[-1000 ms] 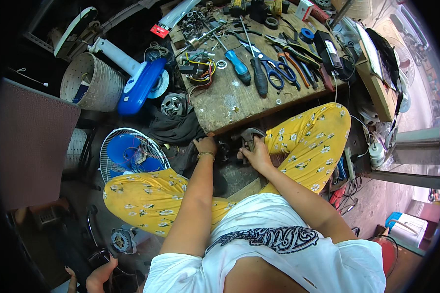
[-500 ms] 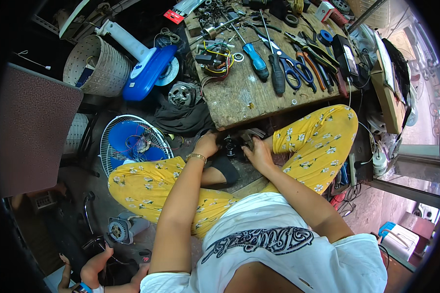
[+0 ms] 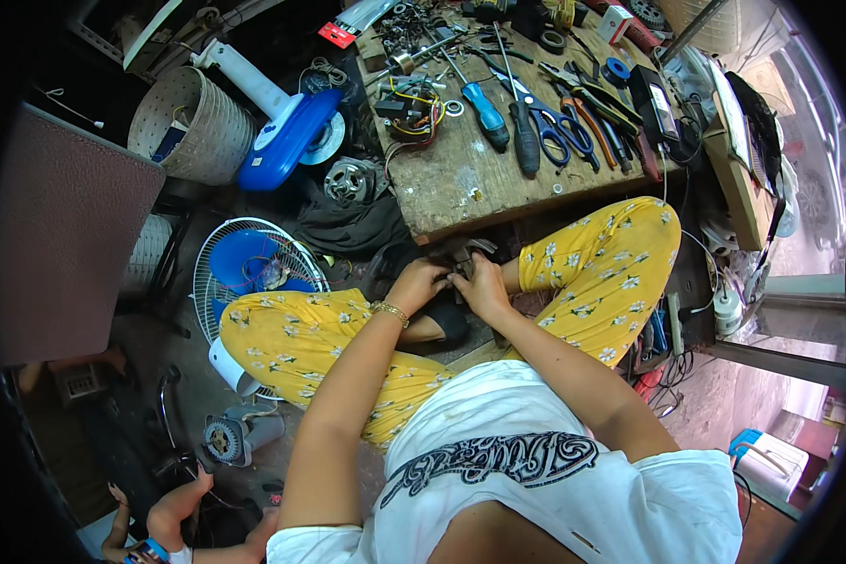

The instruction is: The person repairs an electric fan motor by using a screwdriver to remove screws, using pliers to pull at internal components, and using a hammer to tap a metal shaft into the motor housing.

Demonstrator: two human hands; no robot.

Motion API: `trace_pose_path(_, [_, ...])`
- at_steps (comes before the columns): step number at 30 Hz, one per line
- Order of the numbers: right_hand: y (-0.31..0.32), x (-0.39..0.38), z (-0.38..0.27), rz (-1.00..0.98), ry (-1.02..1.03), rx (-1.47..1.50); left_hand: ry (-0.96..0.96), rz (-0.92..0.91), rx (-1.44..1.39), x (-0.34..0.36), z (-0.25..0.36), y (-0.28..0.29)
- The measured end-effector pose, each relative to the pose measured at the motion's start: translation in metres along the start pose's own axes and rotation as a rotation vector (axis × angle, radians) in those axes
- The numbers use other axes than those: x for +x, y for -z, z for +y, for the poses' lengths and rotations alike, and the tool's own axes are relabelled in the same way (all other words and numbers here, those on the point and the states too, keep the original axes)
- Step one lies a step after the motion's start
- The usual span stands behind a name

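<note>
Between my bent knees, just below the front edge of the wooden workbench (image 3: 498,199), my two hands come together. My left hand (image 3: 417,286) is closed, its fingertips pinched close to those of the right. My right hand (image 3: 483,286) is closed too, thumb pointing toward the left hand. A greyish piece (image 3: 475,246) shows just beyond the right fingers; its kind is too dark and covered to make out. On the bench lie a blue-handled screwdriver (image 3: 487,117), a dark-handled screwdriver (image 3: 524,141), blue-handled scissors (image 3: 556,133) and several pliers (image 3: 592,99).
Left of my knees lies a fan cage with blue blades (image 3: 244,258). Behind it are a blue fan base (image 3: 287,146), a woven basket (image 3: 183,127) and a metal motor part (image 3: 350,181). A fan motor (image 3: 240,437) sits lower left, near another person's arm (image 3: 174,517).
My hands have moved closer together, and their fingers now meet. The black cylindrical part seen between them before is now mostly covered. The view has shifted slightly.
</note>
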State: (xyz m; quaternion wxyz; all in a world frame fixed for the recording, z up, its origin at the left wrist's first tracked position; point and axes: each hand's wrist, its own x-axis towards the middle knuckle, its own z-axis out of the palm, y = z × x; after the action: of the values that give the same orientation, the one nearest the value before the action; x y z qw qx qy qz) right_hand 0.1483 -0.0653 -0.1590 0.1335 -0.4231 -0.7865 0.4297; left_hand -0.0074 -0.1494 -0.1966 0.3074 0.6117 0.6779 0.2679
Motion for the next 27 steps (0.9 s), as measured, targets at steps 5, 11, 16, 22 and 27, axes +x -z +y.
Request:
trace_pose_path(5, [0.012,0.002,0.015,-0.018,0.094,0.101,0.043,0.126,-0.06,0.006,-0.042,-0.023])
trace_pose_path(11, [0.064,-0.011,-0.016,-0.254,-0.054,0.3,0.119,0.219,-0.183,0.001,-0.048,-0.025])
trace_pose_path(16, [0.111,0.012,-0.034,-0.241,0.752,-0.186,0.045,0.261,-0.172,-0.007,-0.032,-0.009])
trace_pose_path(22, [0.127,0.043,-0.028,-0.409,0.744,-0.39,0.067,0.186,-0.04,-0.015,-0.034,-0.004])
trace_pose_path(27, [0.122,0.047,-0.019,-0.425,0.828,-0.551,-0.077,0.078,0.114,-0.013,-0.004,0.02])
